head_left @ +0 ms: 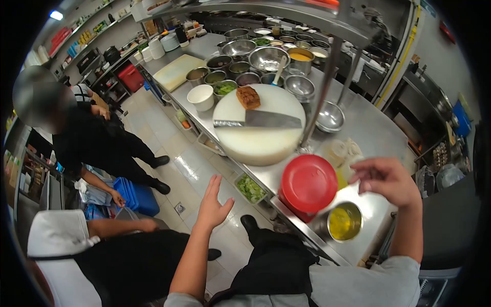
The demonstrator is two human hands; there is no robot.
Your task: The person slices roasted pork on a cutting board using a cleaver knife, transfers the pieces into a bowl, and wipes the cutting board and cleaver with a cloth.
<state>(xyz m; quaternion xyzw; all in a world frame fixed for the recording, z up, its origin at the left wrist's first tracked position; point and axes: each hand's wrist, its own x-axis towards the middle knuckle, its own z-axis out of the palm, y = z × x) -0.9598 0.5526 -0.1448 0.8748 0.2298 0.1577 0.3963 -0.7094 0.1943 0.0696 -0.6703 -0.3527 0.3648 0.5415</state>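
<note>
My left hand (213, 203) hovers over the floor gap beside the counter, flat with thumb apart, holding nothing. My right hand (384, 180) is raised over the counter, fingers loosely curved and apart, with nothing visible in it. Closest to it are translucent bottles (338, 151), partly hidden. Left of that hand stands a container with a red lid (309, 183). In front of it is a metal pot (360, 225) with yellow liquid (343, 221). Farther up, a thick round cutting board (255, 146) carries a cleaver (273, 119) and a browned block of food (248, 97).
Metal bowls (266, 59) and tubs crowd the counter's back. A shelf post (323, 92) rises beside the board. Cut greens fill a bin (250, 188) below the edge. Two people stand close on my left, one in a white cap (59, 233), near a blue crate (135, 197).
</note>
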